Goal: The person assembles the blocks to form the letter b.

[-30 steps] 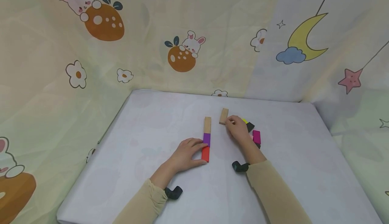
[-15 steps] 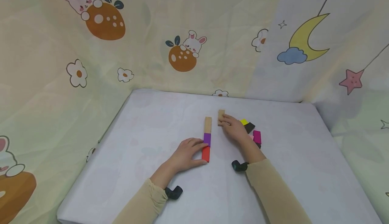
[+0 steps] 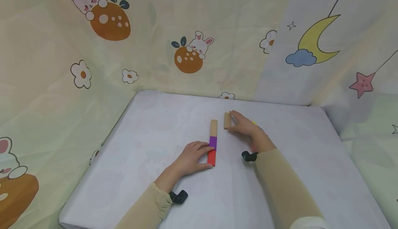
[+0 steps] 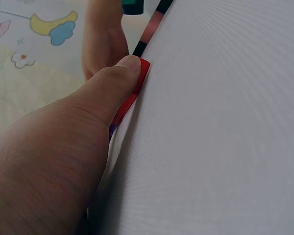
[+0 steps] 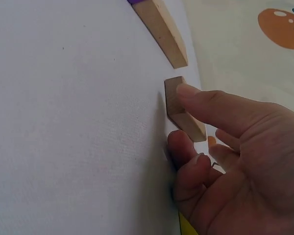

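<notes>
Pinching red oblong block with left hand, prob just to steady it, plus pale oblong wooden block with right hand.

I read this as a curtained booth decorated like a child's play corner; whether it stands in a home or a studio, I cannot tell. Pale cream printed fabric rises at twelve o'clock behind a white cloth-covered rectangular tabletop. On the fabric I see a white cartoon rabbit at ten o'clock and a yellow crescent moon at two. A small red rectangular block and a plain tan wooden block look like toys.
</notes>
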Available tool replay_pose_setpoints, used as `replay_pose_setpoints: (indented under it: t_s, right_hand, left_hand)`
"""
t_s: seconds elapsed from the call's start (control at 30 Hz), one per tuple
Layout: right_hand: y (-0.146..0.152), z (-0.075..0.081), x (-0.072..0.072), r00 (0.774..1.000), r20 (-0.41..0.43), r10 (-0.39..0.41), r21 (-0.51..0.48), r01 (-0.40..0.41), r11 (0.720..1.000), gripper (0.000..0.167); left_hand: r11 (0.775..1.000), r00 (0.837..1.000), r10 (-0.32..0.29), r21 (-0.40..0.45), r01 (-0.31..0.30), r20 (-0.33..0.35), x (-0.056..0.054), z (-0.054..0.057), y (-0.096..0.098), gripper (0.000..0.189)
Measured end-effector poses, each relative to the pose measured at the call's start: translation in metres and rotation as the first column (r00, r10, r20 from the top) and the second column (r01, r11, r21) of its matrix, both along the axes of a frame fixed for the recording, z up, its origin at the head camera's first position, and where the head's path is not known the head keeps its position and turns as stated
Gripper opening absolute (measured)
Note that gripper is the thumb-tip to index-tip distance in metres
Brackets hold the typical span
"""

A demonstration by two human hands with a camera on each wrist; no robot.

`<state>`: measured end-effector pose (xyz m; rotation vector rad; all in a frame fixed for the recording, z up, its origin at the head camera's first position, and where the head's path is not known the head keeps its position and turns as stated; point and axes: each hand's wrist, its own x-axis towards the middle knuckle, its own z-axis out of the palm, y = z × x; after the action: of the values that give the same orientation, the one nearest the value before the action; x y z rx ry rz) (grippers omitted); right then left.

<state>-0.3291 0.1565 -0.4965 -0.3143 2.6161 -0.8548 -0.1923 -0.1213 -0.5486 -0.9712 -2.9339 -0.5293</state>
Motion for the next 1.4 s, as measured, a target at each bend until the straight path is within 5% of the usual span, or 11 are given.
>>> replay_pose_setpoints:
  t_s: [0.17, 0.93, 1.4]
  right_hand:
    - [0.001, -0.002, -0.009, 0.999, 0.004, 0.042, 0.007, -0.042, 0.999, 0.092]
    - [-0.003, 0.000, -0.017, 0.997, 0.053, -0.059, -0.084, 0.064, 0.994, 0.088]
    - [-0.024, 0.002, -0.033, 1.000, -0.002, -0.030, -0.084, 0.029, 0.996, 0.081]
  left_hand:
    - [1.000, 1.000, -0.003, 0.003, 0.003, 0.002, 0.000, 0.000, 0.000, 0.068]
    - [1.000, 1.000, -0.007, 0.022, 0.008, -0.027, 0.001, 0.001, -0.001, 0.067]
    - [1.000, 1.000, 0.000, 0.003, 0.000, -0.009, 0.001, 0.001, -0.001, 0.068]
